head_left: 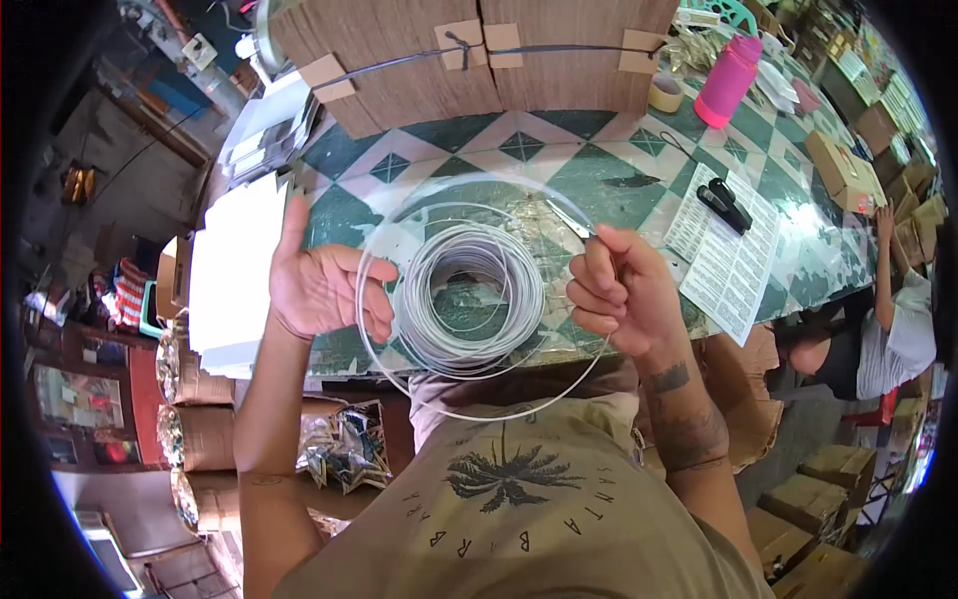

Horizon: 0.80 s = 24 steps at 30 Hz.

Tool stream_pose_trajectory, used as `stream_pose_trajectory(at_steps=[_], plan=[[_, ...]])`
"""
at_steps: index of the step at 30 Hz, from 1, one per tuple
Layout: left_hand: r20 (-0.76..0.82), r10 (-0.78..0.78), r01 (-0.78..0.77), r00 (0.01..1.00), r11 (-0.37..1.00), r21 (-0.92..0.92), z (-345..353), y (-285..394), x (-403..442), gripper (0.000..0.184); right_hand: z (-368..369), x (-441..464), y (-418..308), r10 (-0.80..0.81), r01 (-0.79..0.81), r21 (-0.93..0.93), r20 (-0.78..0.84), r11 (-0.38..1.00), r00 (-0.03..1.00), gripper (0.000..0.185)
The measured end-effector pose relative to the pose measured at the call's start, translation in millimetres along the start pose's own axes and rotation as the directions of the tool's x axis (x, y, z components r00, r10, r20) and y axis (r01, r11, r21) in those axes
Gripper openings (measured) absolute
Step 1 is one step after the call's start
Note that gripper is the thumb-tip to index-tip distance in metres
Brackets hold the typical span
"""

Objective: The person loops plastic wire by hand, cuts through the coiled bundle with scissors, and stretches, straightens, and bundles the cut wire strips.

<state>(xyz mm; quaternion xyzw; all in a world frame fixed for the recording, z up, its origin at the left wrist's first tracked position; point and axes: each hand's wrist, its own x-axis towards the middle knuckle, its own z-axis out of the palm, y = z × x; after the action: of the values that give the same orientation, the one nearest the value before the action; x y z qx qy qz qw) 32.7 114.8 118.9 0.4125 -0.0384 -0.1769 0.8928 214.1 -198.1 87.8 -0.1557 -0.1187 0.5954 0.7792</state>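
The right hand [624, 290] is raised over the counter's near edge, knuckles bent and wrist lifted, its grip clenched on a slim tool whose pointed metal blade [571, 220] juts up and leftward. A strand of wire [519, 411] runs from beneath this fist. The left hand [329, 290] is palm up, thumb stretched away and fingers loosely curled; its grip is released, with the wire's loop passing by the fingers.

The wire is smooth, thin and springy, sweeping in a wide, uneven circle around its coil [424, 299]. That coil lies flat on the counter [589, 165] between the hands: a pale grey-white ring, many turns thick, hollow at the middle, with a few turns straying loose.

The counter has a worn, glossy green-and-white diamond pattern. White sheets [235, 280] are stacked beyond the left hand; a black stapler [723, 205] rests on printed paper [738, 265] to the right. Behind stand wood-grain panels [399, 40], strapped over cardboard pads.
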Motion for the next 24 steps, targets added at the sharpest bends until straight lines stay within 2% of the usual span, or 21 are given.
stream_pose_trajectory(at_steps=[2, 3, 4, 5, 7, 8, 11, 12, 13, 15, 16, 17, 18, 19, 20, 22, 23, 24], plan=[[0.089, -0.062, 0.070, 0.994, 0.994, -0.084, -9.6, -1.8, 8.7, 0.085, -8.2, -2.5, 1.1, -0.016, 0.019, -0.067, 0.042, 0.998, 0.999, 0.042], [0.022, -0.062, 0.064, 0.998, 0.992, -0.105, -10.5, -6.7, 11.7, 0.080, -10.0, -1.7, 2.2, -0.026, 0.028, -0.071, 0.033, 0.997, 0.999, 0.042], [-0.042, -0.061, 0.055, 0.997, 0.991, -0.121, -9.1, -12.5, 14.7, 0.074, -10.5, 3.2, 3.6, -0.093, 0.075, -0.201, -0.080, 0.977, 0.992, 0.038], [-0.030, -0.066, 0.062, 0.997, 0.991, -0.120, -4.3, -19.8, 14.5, 0.074, -10.3, 9.1, 7.0, -0.171, 0.103, -0.328, -0.186, 0.939, 0.968, 0.035], [-0.106, -0.037, -0.002, 0.994, 0.938, -0.346, 8.4, -30.7, 14.6, 0.058, -9.3, 18.5, 15.2, -0.349, 0.097, -0.558, -0.365, 0.824, 0.863, 0.029], [-0.098, -0.046, 0.009, 0.994, 0.936, -0.353, 15.2, -28.6, 19.7, 0.058, -7.8, 21.3, 18.0, -0.354, 0.096, -0.557, -0.376, 0.825, 0.856, 0.029], [-0.041, 0.163, -0.160, 0.986, 0.836, -0.525, 48.2, -10.9, 28.1, 0.043, 4.6, 31.7, 24.5, -0.577, 0.186, -0.763, -0.281, 0.619, 0.767, 0.024], [-0.035, 0.236, -0.212, 0.971, 0.787, -0.579, 52.3, -5.6, 28.1, 0.038, 11.7, 30.9, 23.9, -0.606, 0.193, -0.792, -0.259, 0.579, 0.752, 0.024], [-0.040, 0.238, -0.216, 0.970, 0.783, -0.583, 52.6, -2.8, 26.8, 0.038, 18.8, 30.0, 23.6, -0.633, 0.199, -0.819, -0.237, 0.538, 0.737, 0.025], [-0.194, 0.244, -0.309, 0.950, 0.823, -0.477, 53.8, -1.8, 20.6, 0.030, 47.8, 10.2, 14.6, -0.406, 0.185, -0.540, -0.325, 0.821, 0.854, 0.028], [-0.271, 0.255, -0.351, 0.928, 0.840, -0.415, 53.9, -1.9, 17.7, 0.026, 59.4, 3.0, 9.2, -0.278, 0.148, -0.369, -0.329, 0.917, 0.902, 0.030], [-0.350, 0.268, -0.390, 0.898, 0.851, -0.351, 54.4, -4.9, 14.3, 0.023, 63.6, 1.0, 6.5, -0.141, 0.085, -0.186, -0.312, 0.979, 0.940, 0.032], [-0.369, 0.277, -0.409, 0.887, 0.842, -0.352, 47.9, -14.7, 6.9, 0.023, 60.8, 5.6, 7.5, -0.103, 0.098, -0.034, -0.223, 0.995, 0.969, 0.028], [-0.532, 0.304, -0.403, 0.790, 0.912, -0.077, 32.7, -33.0, -6.7, 0.020, 56.3, 12.8, 11.2, -0.078, 0.094, 0.123, -0.128, 0.988, 0.989, 0.024], [-0.661, 0.359, -0.313, 0.659, 0.930, 0.192, 15.2, -54.0, -23.6, 0.018, 51.1, 26.9, 21.8, -0.055, 0.071, 0.131, -0.122, 0.989, 0.991, 0.024], [-0.760, 0.546, 0.059, 0.352, 0.797, 0.601, -5.7, -80.3, -48.1, 0.015, 38.6, 72.6, 57.4, 0.031, 0.002, 0.241, -0.134, 0.971, 0.990, 0.015], [-0.770, 0.544, 0.067, 0.334, 0.801, 0.595, -4.4, -83.4, -52.5, 0.015, 30.3, 95.6, 78.0, 0.054, -0.001, 0.270, -0.190, 0.963, 0.980, 0.014], [-0.847, 0.421, 0.008, 0.324, 0.894, 0.448, -6.6, -80.9, -53.2, 0.015, 24.7, 116.3, 91.2, 0.073, 0.000, 0.293, -0.240, 0.956, 0.968, 0.014]])
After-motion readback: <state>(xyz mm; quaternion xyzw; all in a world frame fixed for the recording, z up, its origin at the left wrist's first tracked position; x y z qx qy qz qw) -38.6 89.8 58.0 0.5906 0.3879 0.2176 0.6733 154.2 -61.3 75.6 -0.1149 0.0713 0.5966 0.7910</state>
